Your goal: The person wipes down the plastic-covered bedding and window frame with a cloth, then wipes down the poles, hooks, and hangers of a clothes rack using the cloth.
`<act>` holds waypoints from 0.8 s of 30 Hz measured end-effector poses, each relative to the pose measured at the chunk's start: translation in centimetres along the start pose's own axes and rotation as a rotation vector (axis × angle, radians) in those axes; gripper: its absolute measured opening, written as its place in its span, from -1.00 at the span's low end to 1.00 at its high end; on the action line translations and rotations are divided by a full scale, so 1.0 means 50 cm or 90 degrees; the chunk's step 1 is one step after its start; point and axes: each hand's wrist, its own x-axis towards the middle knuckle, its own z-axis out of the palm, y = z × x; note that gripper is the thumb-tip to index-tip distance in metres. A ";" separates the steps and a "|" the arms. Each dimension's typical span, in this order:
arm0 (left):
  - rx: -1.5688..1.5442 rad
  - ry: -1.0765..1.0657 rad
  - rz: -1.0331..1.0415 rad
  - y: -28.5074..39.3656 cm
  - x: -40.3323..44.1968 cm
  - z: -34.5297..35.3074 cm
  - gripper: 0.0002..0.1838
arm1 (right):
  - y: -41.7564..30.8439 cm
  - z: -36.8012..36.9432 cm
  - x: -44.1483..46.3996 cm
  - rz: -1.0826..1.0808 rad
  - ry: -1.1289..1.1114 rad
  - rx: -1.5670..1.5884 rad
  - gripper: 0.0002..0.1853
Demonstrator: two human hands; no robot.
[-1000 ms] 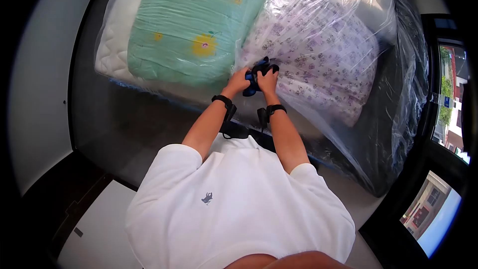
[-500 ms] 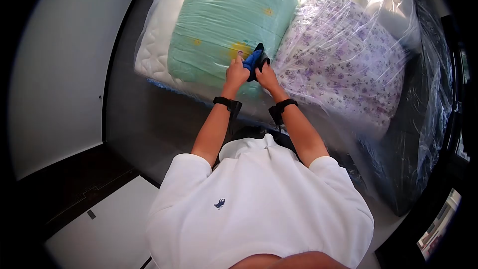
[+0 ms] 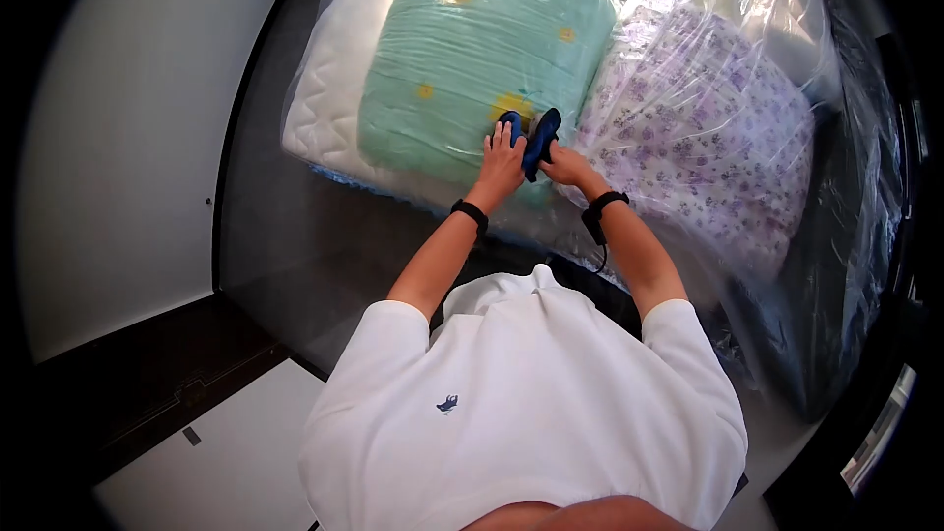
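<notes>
In front of me is a soft blue-and-black item (image 3: 542, 141) in two lobes; I cannot make out its exact kind. My left hand (image 3: 502, 167) lies over its left lobe, fingers bent across it. With thumb and fingers closed, my right hand (image 3: 567, 166) grips the lower edge of the right lobe. Both hands hover at or just above the near edge of a green flowered quilt (image 3: 472, 49), which lies under clear plastic sheeting. Black bands circle both wrists.
Right of the green quilt, a purple-flowered quilt (image 3: 698, 128) sits under the same clear plastic (image 3: 846, 197). Both rest on a white quilted mattress (image 3: 320, 123). A pale wall panel (image 3: 138, 138) stands at left, with a white surface (image 3: 206, 442) below it.
The view has shifted slightly. My left fingers have spread over the blue-and-black item, and its two lobes now stand further apart. The right hand has turned more sideways.
</notes>
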 end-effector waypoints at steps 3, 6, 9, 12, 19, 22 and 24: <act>-0.018 -0.022 0.023 -0.045 0.015 -0.026 -0.56 | -0.060 -0.011 0.016 0.048 0.033 -0.016 -0.28; -0.033 -0.112 -0.029 -0.097 -0.009 -0.071 -0.54 | -0.142 0.011 0.044 0.049 0.102 -0.042 -0.35; -0.077 -0.178 -0.116 -0.199 -0.083 -0.074 -0.51 | -0.261 0.041 0.086 0.019 0.150 -0.078 -0.40; -0.164 -0.241 -0.230 -0.323 -0.134 -0.058 -0.46 | -0.397 0.115 0.133 -0.015 0.126 -0.079 -0.39; -0.317 -0.119 -0.404 -0.511 -0.200 -0.139 -0.38 | -0.473 0.241 0.201 0.024 0.156 -0.019 -0.35; -0.423 -0.067 -0.395 -0.484 -0.174 -0.238 -0.35 | -0.440 0.249 0.205 0.001 0.143 0.007 -0.36; -0.342 -0.005 -0.283 -0.493 -0.153 -0.226 -0.32 | -0.428 0.211 0.186 0.021 0.108 -0.011 -0.37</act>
